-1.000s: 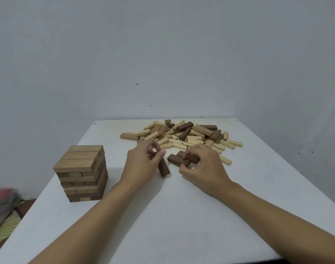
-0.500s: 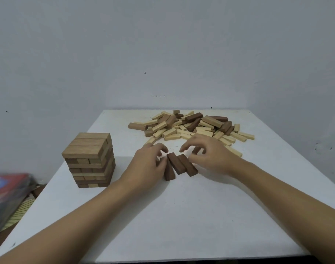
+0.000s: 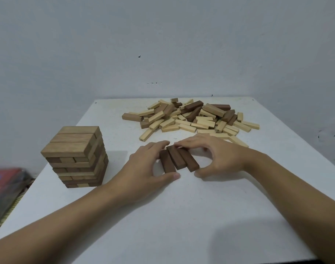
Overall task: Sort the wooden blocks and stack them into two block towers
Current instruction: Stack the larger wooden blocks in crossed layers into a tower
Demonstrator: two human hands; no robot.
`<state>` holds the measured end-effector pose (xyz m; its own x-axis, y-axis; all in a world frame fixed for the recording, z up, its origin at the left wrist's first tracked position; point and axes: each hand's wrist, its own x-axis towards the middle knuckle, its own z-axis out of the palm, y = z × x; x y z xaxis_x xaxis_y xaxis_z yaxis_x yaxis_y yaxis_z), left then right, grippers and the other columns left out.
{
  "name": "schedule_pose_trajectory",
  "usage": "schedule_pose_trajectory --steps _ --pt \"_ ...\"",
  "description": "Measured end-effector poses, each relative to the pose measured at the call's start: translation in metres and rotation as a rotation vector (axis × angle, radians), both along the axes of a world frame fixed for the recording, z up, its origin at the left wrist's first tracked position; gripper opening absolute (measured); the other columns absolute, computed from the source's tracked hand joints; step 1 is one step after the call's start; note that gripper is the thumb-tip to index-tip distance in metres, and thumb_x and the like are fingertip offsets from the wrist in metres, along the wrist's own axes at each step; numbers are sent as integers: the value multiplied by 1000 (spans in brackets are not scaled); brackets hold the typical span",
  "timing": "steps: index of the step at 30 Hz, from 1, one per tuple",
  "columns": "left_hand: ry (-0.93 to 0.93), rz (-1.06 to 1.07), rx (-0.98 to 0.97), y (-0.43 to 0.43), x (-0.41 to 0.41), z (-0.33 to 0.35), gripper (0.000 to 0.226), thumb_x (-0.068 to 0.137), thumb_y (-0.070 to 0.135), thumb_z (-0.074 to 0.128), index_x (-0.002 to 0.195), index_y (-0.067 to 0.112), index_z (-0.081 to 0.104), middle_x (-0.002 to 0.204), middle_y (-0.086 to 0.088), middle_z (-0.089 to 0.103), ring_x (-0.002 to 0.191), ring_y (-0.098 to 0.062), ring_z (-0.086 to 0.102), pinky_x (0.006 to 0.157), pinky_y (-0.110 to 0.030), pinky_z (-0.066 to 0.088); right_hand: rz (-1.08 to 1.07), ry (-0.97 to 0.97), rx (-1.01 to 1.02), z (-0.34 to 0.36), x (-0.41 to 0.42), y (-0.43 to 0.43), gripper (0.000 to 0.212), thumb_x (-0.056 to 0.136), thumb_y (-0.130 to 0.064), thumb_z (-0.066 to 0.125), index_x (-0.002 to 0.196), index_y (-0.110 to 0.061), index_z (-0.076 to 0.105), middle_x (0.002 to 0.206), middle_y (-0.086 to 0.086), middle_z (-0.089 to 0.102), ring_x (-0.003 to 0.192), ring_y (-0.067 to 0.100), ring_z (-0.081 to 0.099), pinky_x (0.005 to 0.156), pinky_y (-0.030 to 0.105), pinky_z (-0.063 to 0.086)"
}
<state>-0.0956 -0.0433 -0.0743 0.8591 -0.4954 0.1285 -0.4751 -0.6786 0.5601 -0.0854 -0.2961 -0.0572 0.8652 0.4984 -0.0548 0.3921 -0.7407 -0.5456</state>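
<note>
Seemingly grey wall point(image 3: 163, 44) behind white table point(image 3: 182, 216).

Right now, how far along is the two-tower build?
Done: one wooden block tower stands on the left of the white table. In hand: the left hand and right hand press three dark brown blocks together side by side, likely the second tower's base layer. Left: the loose pile of pale and dark blocks at the far side is unsorted.
</note>
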Motion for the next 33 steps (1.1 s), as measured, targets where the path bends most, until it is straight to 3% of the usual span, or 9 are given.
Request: schedule_pose_trajectory --steps 3,7,12,17,21,25,33 --pt "3 4 -50 1 1 -3 81 81 59 75 150 40 37 137 22 49 117 0 44 99 -22 39 -35 -26 57 -6 2 0 81 75 -32 80 149 -42 49 134 -24 55 133 0 44 117 37 36" --pt "-28 3 -91 3 0 -8 76 80 59 77 144 47 39 127 25 54 115 0 47 98 -26 42 -50 -24 175 -8 -1 2 76 77 -24 83 145 -44 54 129 -27 57 134 4 48 118 41 39" --pt "-24 -7 -122 2 -1 -9 69 80 57 78 137 54 39 123 25 56 118 -5 49 97 -32 44 -45 -85 200 -13 -5 6 70 77 -30 82 141 -41 57 125 -27 59 132 6 50 113 38 44" --pt "-1 -11 -108 2 -3 -9 68 75 64 69 135 57 37 125 25 54 121 -7 48 97 -37 46 -46 -92 176 -12 -8 4 70 79 -27 84 141 -46 56 125 -24 58 126 0 49 100 17 40" --pt "18 -14 -121 1 -4 -7 70 75 62 72 136 53 40 125 24 55 123 -10 49 99 -41 45 -49 -71 211 -14 -9 6 71 77 -34 85 141 -45 56 125 -25 58 127 3 50 104 27 44" --pt "12 -5 -116 0 -5 -6 70 75 61 73 136 51 40 125 24 56 122 -9 49 101 -39 44 -48 -87 238 -17 -9 7 75 74 -38 85 142 -41 56 120 -34 58 127 1 49 102 27 44" --pt "29 15 -117 -2 -4 -4 67 75 56 74 133 50 40 126 25 54 123 -8 49 101 -37 43 -40 -111 272 -25 -4 6 70 70 -47 84 136 -41 61 121 -28 62 125 7 51 100 41 51"
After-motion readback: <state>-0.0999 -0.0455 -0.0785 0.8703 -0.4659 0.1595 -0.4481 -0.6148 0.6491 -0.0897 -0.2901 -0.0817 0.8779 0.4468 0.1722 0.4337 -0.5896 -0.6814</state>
